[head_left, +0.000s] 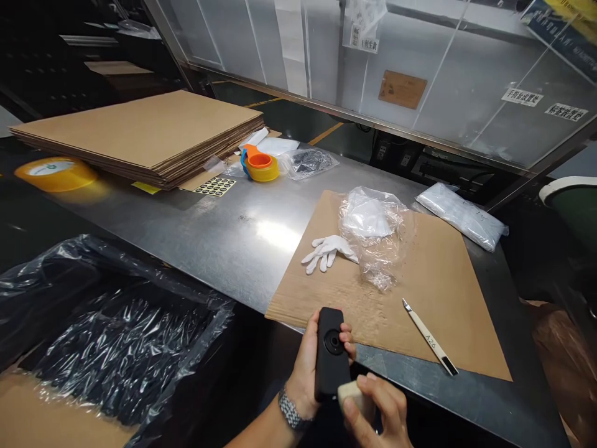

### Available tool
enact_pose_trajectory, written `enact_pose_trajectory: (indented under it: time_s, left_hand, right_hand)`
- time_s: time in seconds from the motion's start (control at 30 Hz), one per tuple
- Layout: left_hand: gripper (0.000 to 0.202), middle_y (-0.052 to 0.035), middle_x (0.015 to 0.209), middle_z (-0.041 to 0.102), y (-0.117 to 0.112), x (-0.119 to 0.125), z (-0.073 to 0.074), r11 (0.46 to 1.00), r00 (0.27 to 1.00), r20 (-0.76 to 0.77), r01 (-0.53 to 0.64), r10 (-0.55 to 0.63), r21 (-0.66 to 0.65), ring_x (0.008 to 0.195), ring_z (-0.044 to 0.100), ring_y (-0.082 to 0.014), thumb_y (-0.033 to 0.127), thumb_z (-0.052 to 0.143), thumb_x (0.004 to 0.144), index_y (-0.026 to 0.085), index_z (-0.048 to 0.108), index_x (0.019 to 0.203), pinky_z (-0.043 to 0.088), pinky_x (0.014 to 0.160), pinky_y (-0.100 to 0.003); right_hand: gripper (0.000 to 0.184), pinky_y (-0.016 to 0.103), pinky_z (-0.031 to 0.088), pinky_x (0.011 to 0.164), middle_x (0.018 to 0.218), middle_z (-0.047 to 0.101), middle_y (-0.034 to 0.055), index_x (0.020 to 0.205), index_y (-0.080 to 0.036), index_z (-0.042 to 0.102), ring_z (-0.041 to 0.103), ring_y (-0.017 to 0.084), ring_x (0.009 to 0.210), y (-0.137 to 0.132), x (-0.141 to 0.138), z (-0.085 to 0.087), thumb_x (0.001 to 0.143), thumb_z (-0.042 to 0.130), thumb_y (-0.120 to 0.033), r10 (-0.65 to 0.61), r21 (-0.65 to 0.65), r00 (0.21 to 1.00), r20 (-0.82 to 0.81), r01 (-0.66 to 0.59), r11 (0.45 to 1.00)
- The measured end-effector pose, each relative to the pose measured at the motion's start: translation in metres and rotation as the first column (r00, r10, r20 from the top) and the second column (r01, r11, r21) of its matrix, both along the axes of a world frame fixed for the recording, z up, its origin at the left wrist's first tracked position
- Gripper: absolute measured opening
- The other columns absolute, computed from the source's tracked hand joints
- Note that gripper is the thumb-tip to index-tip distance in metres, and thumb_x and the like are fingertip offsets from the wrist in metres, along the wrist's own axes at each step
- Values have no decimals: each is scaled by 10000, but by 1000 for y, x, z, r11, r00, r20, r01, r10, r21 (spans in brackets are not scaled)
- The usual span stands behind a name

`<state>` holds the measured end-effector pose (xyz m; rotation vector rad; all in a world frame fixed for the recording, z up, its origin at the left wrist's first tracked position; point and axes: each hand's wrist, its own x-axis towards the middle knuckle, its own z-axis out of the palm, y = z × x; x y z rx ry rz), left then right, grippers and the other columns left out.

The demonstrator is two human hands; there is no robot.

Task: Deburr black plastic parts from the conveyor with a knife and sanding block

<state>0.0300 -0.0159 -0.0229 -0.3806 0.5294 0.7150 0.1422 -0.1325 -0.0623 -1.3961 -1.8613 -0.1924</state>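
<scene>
My left hand [304, 372], with a metal-banded watch at its wrist, is closed round a black oblong case [332, 367] with a round ring on its face. Between the thumb and fingers of my right hand [383, 407] is a small cream-coloured block [355, 399]. The block is at the lower right corner of the case; whether they touch I cannot tell. Beyond my hands, a white glove [329, 252] and a clear plastic bag with white contents [370, 218] lie on a cardboard sheet [438, 267]. A craft knife marked A26 [429, 336] lies to the right.
Stacked cardboard sheets [140, 130] occupy the metal table's [224, 242] far left, near yellow tape [56, 173] and an orange tape dispenser [261, 165]. A wrapped white packet [461, 214] lies far right. At lower left stands a plastic-lined box of black wrapped pieces [125, 342].
</scene>
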Motion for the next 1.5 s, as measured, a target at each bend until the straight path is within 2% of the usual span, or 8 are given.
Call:
enact_pose_trajectory:
  time_s: [0.2,0.33,0.47,0.7,1.0,1.27,1.37,1.5]
  left_hand:
    - [91,-12,675,589,-1,-2,10,975,966,-259,52,6,218,571,575,-119,218,533,828,154,578,874,496,597,-264]
    - [301,28,652,601,-9,0,11,885,871,-487,175,65,431,545,571,-91,122,688,699,171,586,977,474,573,-203]
    - [179,22,594,592,-13,-6,1,925,813,-580,181,51,334,503,573,-102,134,670,693,154,572,841,442,476,-191]
    - [248,-101,934,665,-19,-9,11,941,927,-369,177,-61,289,835,660,-260,168,626,753,146,528,980,523,745,-436]
    - [459,-109,962,644,-17,-11,14,945,976,-200,148,-91,293,751,637,-187,355,436,890,192,389,1317,511,680,-311]
    - [407,-99,895,669,-18,-16,15,940,978,-140,188,-153,286,721,652,-179,398,420,890,133,565,1164,511,652,-277]
    - [518,-130,804,676,-16,-17,16,932,958,-151,275,-244,236,663,659,-162,462,387,886,21,634,1001,504,589,-219]
    - [546,-121,767,680,-15,-17,16,932,945,-207,296,-253,208,622,655,-142,487,370,885,22,645,967,493,544,-190]
  right_hand:
    - [489,454,468,836,1146,476,136,1351,-209,372,469,254,1047,64,53,-8,873,446,-134,-49,-175,998,31,53,983]
    - [352,494,446,836,1072,528,136,1228,-163,504,461,265,989,99,68,-17,887,445,-229,-151,-248,985,89,168,954]
    - [367,495,424,861,1139,528,152,1241,-157,491,432,278,1047,104,69,-13,901,426,-279,-195,-243,976,95,213,946]
    - [330,412,430,837,1022,579,121,1169,-152,543,484,245,968,78,90,4,914,383,-287,-335,-246,941,40,334,910]
    - [384,437,422,726,872,548,152,1008,-116,596,479,300,829,55,128,-10,892,341,-378,-483,-393,795,368,604,694]
    - [415,362,462,667,847,573,122,937,-154,536,559,244,777,53,130,-4,923,222,-425,-513,-478,840,177,529,701]
    - [397,267,463,591,756,584,48,976,-186,527,572,172,673,45,110,17,926,245,-460,-513,-644,850,-118,328,691]
    - [382,221,416,525,712,560,-5,1043,-211,537,497,118,564,34,70,49,874,395,-523,-565,-721,592,-575,-39,692]
